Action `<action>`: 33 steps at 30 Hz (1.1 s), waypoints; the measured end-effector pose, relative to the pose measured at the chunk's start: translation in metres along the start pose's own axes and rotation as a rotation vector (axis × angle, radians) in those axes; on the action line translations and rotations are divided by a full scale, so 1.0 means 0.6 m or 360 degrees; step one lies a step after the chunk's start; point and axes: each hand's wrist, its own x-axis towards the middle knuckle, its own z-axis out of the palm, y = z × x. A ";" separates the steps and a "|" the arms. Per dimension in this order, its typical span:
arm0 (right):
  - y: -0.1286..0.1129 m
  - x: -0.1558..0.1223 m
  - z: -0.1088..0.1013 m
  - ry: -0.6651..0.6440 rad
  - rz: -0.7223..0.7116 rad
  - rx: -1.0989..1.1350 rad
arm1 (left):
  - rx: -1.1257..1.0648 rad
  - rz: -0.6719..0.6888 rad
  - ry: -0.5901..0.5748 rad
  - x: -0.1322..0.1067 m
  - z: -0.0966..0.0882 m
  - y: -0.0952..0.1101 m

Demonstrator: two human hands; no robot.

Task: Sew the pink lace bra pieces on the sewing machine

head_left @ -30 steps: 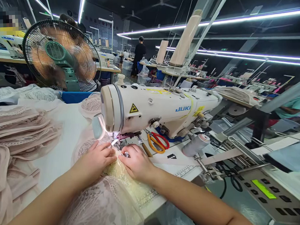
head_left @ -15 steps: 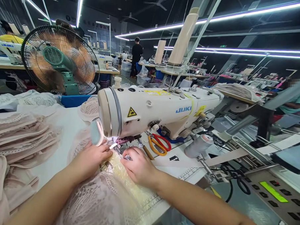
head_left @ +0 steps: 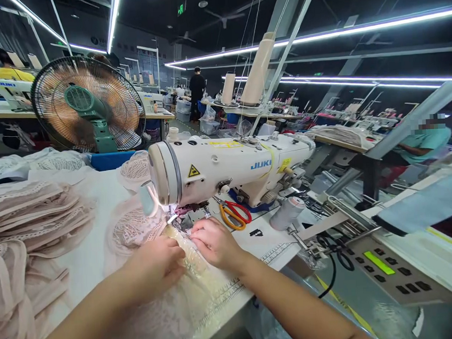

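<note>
A pale pink lace bra lies under the head of a white sewing machine, its lower part blurred below my left wrist. My left hand is closed, with curled fingers on the garment's edge just in front of the presser foot. Beside the needle area, my right hand makes a pinch; what sits between its fingertips is too small to tell. Shiny yellowish clear film covers the machine bed between and below the hands. A pale elastic band comes in from the right towards my right hand.
Stacked pink bra pieces fill the table's left side. Orange-and-red-handled snips and a grey thread cone stand right of the needle. A control box hangs off the right edge. A large fan is behind; people sit and stand farther off.
My left hand has moved back from the presser foot, down towards me, and its fingers have curled in. My right hand stays near the needle. The view has shifted slightly right.
</note>
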 end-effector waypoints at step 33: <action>-0.082 -0.037 0.002 -0.0906 0.0754 -0.0262 | 0.0474 -0.0609 -0.0261 0.001 0.000 -0.012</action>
